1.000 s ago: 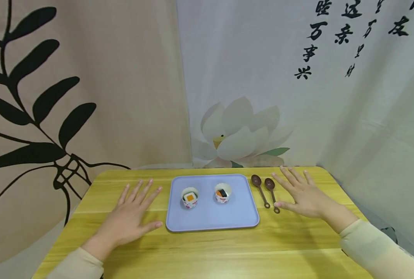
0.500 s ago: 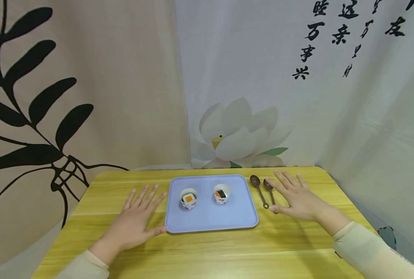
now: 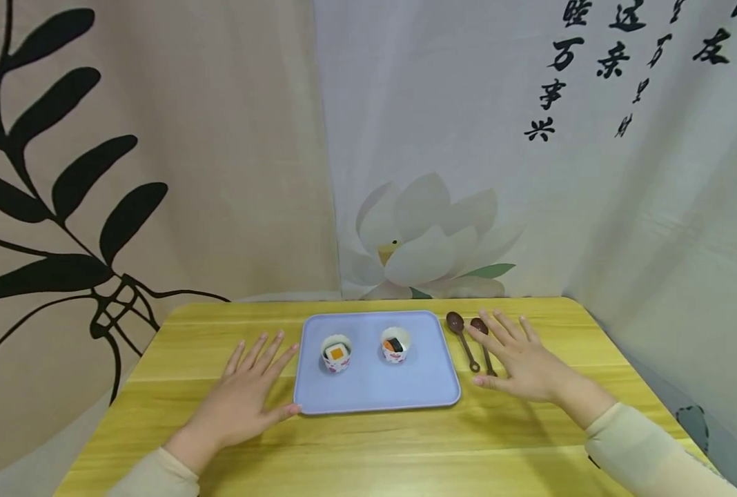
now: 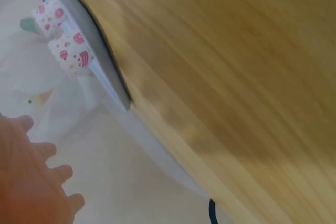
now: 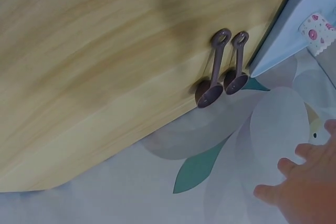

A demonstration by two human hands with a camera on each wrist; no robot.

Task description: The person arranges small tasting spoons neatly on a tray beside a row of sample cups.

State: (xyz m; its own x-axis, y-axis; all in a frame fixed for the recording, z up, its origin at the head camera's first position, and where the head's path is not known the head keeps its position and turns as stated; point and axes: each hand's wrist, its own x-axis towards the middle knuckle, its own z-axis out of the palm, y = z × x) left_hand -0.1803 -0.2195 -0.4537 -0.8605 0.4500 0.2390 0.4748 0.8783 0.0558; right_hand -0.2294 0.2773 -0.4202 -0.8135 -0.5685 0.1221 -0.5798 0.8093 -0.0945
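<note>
My left hand [image 3: 238,400] is spread flat, palm down, left of a pale blue tray [image 3: 375,390], with its thumb tip at the tray's near left corner. On the tray stand two patterned paper cups. The left cup [image 3: 336,362] holds a white piece with an orange square [image 3: 337,352]. In the right cup [image 3: 396,355] sits an orange, white and black piece [image 3: 395,344]. My right hand [image 3: 526,366], fingers spread, hovers by two dark brown spoons right of the tray. It partly covers the right spoon [image 5: 215,72] in the head view; the left spoon [image 3: 462,338] shows whole. Both hands hold nothing.
Everything rests on a yellow wood-grain table [image 3: 368,455]. Right behind its far edge hangs a pale curtain [image 3: 238,172] printed with a dark plant, a lotus flower and black characters.
My right hand has moved left and slightly toward me, now overlapping the right spoon. The left hand has shifted a little right, its thumb reaching the tray's corner.
</note>
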